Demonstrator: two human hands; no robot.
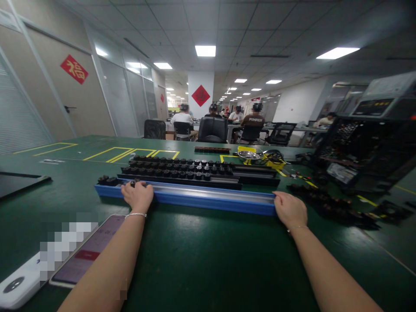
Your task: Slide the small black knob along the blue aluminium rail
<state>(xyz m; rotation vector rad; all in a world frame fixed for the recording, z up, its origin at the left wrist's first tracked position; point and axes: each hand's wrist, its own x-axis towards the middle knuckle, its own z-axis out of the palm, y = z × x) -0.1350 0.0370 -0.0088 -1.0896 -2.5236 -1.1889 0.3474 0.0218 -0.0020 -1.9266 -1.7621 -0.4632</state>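
Observation:
A long blue channel point(195, 200) with a pale metallic inside lies across the green table in front of me. Black socket-like modules point(107, 180) sit in its left end. My left hand point(138, 197) is closed over the channel near those modules, with a small black module point(132, 184) showing at its fingertips; its underside is hidden. At the channel's right end, my right hand point(290, 210) is closed on the rim, thumb and fingers pressed together. Just behind lie black channels point(224, 181) with rows of black round-faced modules point(182, 170) in them.
A phone point(94, 251) and a white device point(22, 281) lie at front left. Loose black parts point(328, 206) and an open computer case point(360, 147) are on the right. A metal bowl point(248, 154) stands farther back. People point(255, 121) sit beyond the table.

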